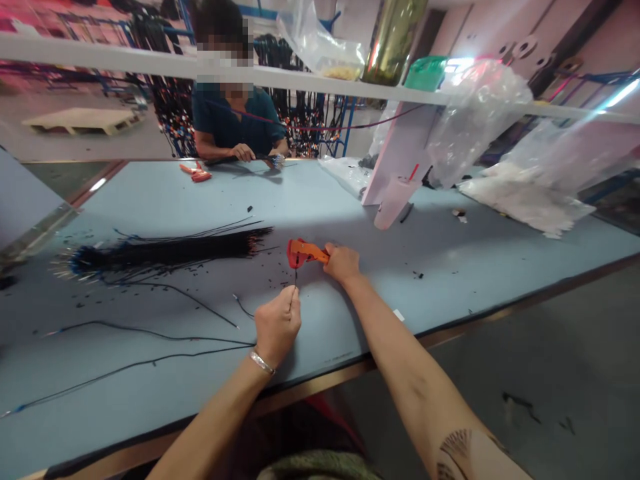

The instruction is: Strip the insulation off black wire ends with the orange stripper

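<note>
My right hand is closed round the handles of an orange wire stripper, whose jaws point left over the blue table. My left hand is pinched shut on a thin black wire that runs up into the stripper's jaws. The rest of that wire trails left across the table. A bundle of black wires lies to the left of the tool, with small black insulation bits scattered around it.
Loose black wires lie across the near left of the table. A co-worker sits at the far side handling wires, with an orange tool beside. Clear plastic bags, a pink cup and a shelf stand at the right and above.
</note>
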Action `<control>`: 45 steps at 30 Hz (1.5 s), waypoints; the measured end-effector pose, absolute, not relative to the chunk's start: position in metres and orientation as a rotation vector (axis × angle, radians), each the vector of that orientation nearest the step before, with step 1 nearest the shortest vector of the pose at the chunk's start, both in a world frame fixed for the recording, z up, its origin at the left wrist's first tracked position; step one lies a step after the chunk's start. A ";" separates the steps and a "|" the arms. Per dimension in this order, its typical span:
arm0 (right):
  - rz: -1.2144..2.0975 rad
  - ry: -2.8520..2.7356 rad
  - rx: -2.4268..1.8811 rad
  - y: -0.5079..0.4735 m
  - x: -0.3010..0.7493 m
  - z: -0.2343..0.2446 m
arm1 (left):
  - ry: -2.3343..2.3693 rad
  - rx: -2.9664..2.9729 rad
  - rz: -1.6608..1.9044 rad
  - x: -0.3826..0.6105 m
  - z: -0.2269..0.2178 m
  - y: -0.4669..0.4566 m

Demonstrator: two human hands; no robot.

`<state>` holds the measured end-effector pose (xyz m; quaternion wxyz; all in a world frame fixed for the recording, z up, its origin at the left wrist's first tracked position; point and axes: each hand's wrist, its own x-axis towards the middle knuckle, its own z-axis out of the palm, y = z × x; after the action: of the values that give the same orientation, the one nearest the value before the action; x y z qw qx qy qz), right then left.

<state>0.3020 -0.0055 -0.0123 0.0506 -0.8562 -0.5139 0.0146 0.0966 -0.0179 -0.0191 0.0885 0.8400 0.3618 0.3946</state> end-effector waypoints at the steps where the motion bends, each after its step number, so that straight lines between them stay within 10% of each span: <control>1: 0.045 -1.566 -2.601 -0.005 0.302 -0.013 | 1.071 2.520 1.169 0.096 -0.019 -0.019; 32: -0.007 -1.597 -2.493 -0.006 0.303 -0.019 | 0.697 2.219 1.170 0.093 0.032 -0.018; 45: -0.002 -1.512 -2.514 -0.007 0.301 -0.021 | 1.306 2.061 1.051 0.072 -0.006 0.030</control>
<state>0.3012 -0.0073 -0.0206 0.1040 -0.8523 -0.5126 -0.0007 0.0720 0.0297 -0.0065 0.2401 0.7532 0.4772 0.3839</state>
